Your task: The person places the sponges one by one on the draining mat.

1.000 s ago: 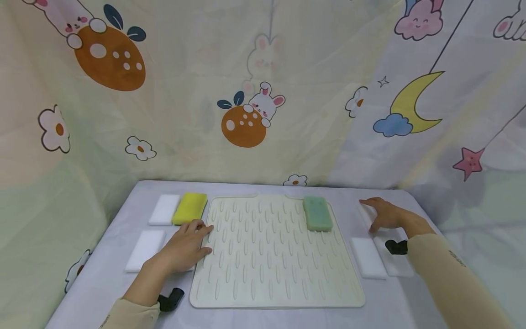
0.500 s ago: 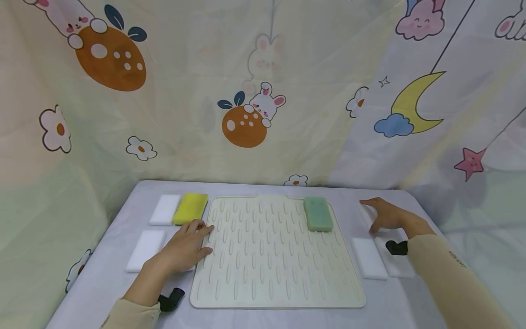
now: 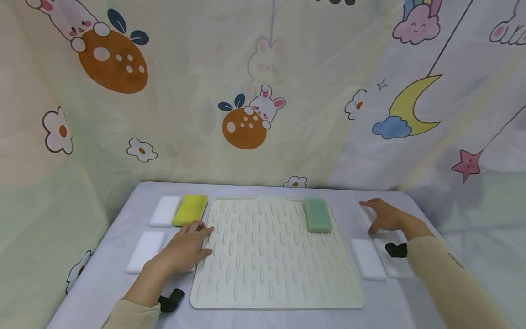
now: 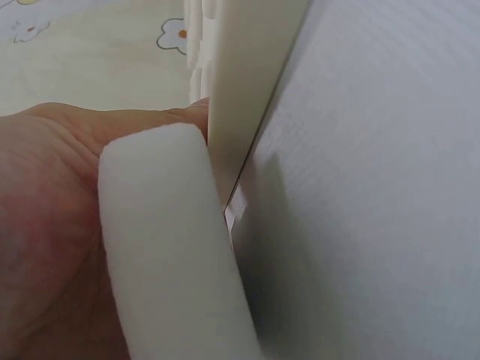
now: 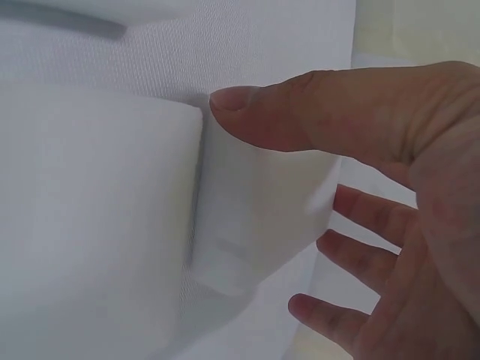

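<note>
My left hand [image 3: 181, 249] rests at the left edge of a cream ribbed mat [image 3: 279, 256], thumb and fingertips over its border. Under that palm is a white sponge [image 4: 169, 247], its end close by the mat's edge in the left wrist view. At the far right my right hand [image 3: 388, 217] holds another white sponge [image 5: 262, 202], thumb on one long side and fingers at the other. In the head view that hand mostly covers it. A green sponge [image 3: 318, 215] lies on the mat's back right corner. Left of the mat is a yellow sponge [image 3: 190, 210].
More white sponges lie around: one [image 3: 165, 211] beside the yellow sponge, one [image 3: 145, 251] nearer on the left, and two on the right, one [image 3: 369, 259] near the mat and one [image 3: 396, 269] below the right wrist. A printed cloth [image 3: 181, 109] hangs behind the white-covered table.
The head view has tilted slightly, so the scene sits a little lower in it. Both hands and the sponges stay in place.
</note>
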Demonstrator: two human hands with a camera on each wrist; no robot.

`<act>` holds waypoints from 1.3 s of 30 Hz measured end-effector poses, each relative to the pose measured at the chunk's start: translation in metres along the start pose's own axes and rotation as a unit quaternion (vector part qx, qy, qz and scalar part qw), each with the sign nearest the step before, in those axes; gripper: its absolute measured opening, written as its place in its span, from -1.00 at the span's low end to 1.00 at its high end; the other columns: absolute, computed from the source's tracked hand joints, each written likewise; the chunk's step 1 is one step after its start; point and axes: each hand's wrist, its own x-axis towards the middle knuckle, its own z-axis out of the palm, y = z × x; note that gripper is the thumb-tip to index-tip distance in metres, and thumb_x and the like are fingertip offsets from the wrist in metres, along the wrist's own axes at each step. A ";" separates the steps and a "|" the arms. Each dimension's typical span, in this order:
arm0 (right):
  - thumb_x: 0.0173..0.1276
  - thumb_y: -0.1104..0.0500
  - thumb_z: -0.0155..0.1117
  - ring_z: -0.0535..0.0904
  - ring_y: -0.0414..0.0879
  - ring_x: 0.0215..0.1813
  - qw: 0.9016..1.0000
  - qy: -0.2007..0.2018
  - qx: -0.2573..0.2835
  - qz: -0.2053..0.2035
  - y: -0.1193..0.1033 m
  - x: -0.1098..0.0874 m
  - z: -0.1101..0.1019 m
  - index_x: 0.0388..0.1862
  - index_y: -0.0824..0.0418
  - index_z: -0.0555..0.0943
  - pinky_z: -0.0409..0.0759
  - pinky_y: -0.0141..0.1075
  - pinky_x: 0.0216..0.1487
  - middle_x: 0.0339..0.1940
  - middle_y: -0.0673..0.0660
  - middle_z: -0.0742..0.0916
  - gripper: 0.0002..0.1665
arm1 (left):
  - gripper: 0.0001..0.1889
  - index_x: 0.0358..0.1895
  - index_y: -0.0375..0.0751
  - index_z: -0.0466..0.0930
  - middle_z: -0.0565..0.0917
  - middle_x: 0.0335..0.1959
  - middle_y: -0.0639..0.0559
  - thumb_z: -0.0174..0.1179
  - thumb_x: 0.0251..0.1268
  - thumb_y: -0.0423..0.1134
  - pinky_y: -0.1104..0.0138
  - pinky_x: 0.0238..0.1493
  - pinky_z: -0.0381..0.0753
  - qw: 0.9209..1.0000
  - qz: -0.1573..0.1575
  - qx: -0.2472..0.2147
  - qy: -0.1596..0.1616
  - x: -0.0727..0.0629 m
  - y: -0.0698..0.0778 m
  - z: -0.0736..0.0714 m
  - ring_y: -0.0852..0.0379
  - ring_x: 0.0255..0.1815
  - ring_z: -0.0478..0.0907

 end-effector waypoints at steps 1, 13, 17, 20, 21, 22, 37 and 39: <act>-0.05 0.23 0.68 0.15 0.62 0.47 1.000 0.002 0.000 -0.001 0.000 0.000 0.000 0.61 0.40 0.19 0.30 0.49 0.34 0.51 0.62 0.17 0.28 | -0.33 0.51 -0.24 0.41 0.37 0.39 -0.23 0.34 0.41 -0.11 -0.17 0.47 0.30 1.000 0.000 0.000 -0.001 0.000 0.000 0.000 -0.27 0.42 0.27; -0.03 0.16 0.70 0.13 0.64 0.47 1.000 0.007 0.003 0.000 -0.004 -0.006 0.000 0.62 0.42 0.17 0.31 0.50 0.32 0.53 0.63 0.14 0.30 | -0.35 0.51 -0.26 0.40 0.36 0.40 -0.24 0.32 0.43 -0.12 -0.16 0.48 0.30 1.000 0.002 0.000 -0.006 -0.002 0.000 -0.002 -0.28 0.42 0.26; -0.02 0.14 0.70 0.15 0.64 0.45 1.000 0.008 0.000 -0.004 -0.007 -0.008 -0.001 0.61 0.42 0.17 0.32 0.50 0.32 0.51 0.64 0.16 0.30 | -0.35 0.50 -0.25 0.41 0.36 0.40 -0.24 0.32 0.43 -0.12 -0.16 0.48 0.30 1.000 0.000 -0.001 -0.009 -0.004 0.001 -0.002 -0.28 0.43 0.27; -0.03 0.12 0.71 0.17 0.63 0.45 1.000 0.011 -0.006 -0.001 -0.012 -0.011 -0.003 0.61 0.42 0.18 0.31 0.50 0.33 0.50 0.64 0.18 0.31 | -0.35 0.50 -0.25 0.40 0.36 0.41 -0.25 0.32 0.43 -0.12 -0.18 0.48 0.30 1.000 0.001 -0.003 -0.010 -0.005 0.001 -0.003 -0.30 0.44 0.26; -0.03 0.12 0.71 0.17 0.63 0.45 1.000 0.011 -0.008 0.001 -0.013 -0.011 -0.003 0.61 0.42 0.18 0.30 0.50 0.33 0.50 0.64 0.18 0.31 | -0.35 0.51 -0.25 0.40 0.35 0.42 -0.26 0.32 0.43 -0.12 -0.18 0.49 0.29 1.000 0.002 -0.003 -0.009 -0.004 0.001 -0.003 -0.30 0.44 0.26; -0.03 0.11 0.71 0.17 0.62 0.45 1.000 0.011 -0.010 0.001 -0.014 -0.012 -0.004 0.61 0.41 0.18 0.30 0.50 0.33 0.50 0.64 0.18 0.31 | -0.35 0.51 -0.25 0.40 0.35 0.42 -0.26 0.32 0.43 -0.11 -0.18 0.49 0.29 1.000 0.003 -0.002 -0.008 -0.004 0.001 -0.003 -0.30 0.44 0.26; 0.01 0.05 0.72 0.20 0.59 0.45 0.999 0.025 -0.032 -0.022 -0.031 -0.019 -0.003 0.61 0.39 0.21 0.33 0.49 0.31 0.50 0.62 0.22 0.29 | -0.34 0.53 -0.22 0.38 0.35 0.42 -0.24 0.30 0.45 -0.08 -0.16 0.48 0.31 1.000 0.004 0.005 -0.011 0.000 -0.002 -0.003 -0.27 0.43 0.26; 0.01 0.05 0.72 0.20 0.58 0.45 0.999 0.029 -0.034 -0.028 -0.032 -0.020 -0.003 0.61 0.39 0.21 0.33 0.49 0.32 0.50 0.61 0.23 0.28 | -0.34 0.53 -0.23 0.38 0.35 0.42 -0.24 0.31 0.45 -0.08 -0.17 0.48 0.31 1.000 0.004 0.004 -0.011 0.001 -0.002 -0.004 -0.27 0.42 0.27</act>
